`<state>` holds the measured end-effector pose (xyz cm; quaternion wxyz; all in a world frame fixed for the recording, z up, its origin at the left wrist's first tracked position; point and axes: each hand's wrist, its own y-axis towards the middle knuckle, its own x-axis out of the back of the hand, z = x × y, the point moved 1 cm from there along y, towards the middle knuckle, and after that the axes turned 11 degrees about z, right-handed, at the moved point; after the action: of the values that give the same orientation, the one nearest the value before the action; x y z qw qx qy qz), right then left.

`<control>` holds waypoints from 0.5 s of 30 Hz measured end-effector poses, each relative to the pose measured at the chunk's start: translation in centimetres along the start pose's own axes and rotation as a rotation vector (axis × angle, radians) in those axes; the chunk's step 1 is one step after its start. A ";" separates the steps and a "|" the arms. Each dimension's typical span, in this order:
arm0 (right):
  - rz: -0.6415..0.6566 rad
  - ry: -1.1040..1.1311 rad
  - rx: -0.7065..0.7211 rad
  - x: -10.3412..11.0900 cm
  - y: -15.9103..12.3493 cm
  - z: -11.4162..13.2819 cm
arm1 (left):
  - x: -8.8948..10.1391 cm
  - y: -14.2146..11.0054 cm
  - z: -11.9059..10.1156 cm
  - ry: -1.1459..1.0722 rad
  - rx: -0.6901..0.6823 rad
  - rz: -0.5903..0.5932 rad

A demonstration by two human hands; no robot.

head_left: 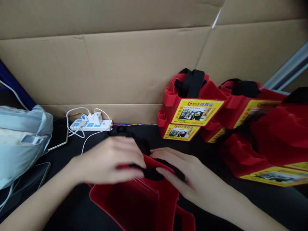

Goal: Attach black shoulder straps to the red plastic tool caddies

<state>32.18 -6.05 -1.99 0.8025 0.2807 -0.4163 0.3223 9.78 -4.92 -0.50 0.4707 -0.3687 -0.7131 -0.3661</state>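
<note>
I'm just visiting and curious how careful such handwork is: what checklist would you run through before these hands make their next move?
1. Left hand at the black strap: ok; the strap shows within its grasp, though blurred.
2. Right hand on the red box: ok, at the rim.
3. Strap lying flat: cannot tell; hands and blur hide much of it.
4. Whole box in view: not ok; the picture's bottom edge cuts it off.
5. Labelled red boxes apart from the handled one: ok, off to its right.
6. White cable free of the left arm: cannot tell; it disappears behind it.
</note>
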 end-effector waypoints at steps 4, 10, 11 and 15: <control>0.033 -0.007 0.027 -0.6 1.7 -1.2 | -2.5 1.2 -3.1 0.378 0.226 -0.018; 0.037 -0.045 0.096 0.6 4.2 -3.8 | -3.5 3.2 -1.6 0.421 0.683 -0.042; 0.037 -0.048 0.102 0.7 4.4 -4.0 | -3.4 3.2 -1.6 0.426 0.720 -0.049; 0.036 -0.063 0.108 0.8 4.6 -4.1 | -3.3 2.9 -1.9 0.442 0.761 -0.173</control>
<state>31.12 0.03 -2.46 0.7668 0.3261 -0.4282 0.3498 14.02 -5.85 -2.54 0.6815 -0.0214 -0.7075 -0.1858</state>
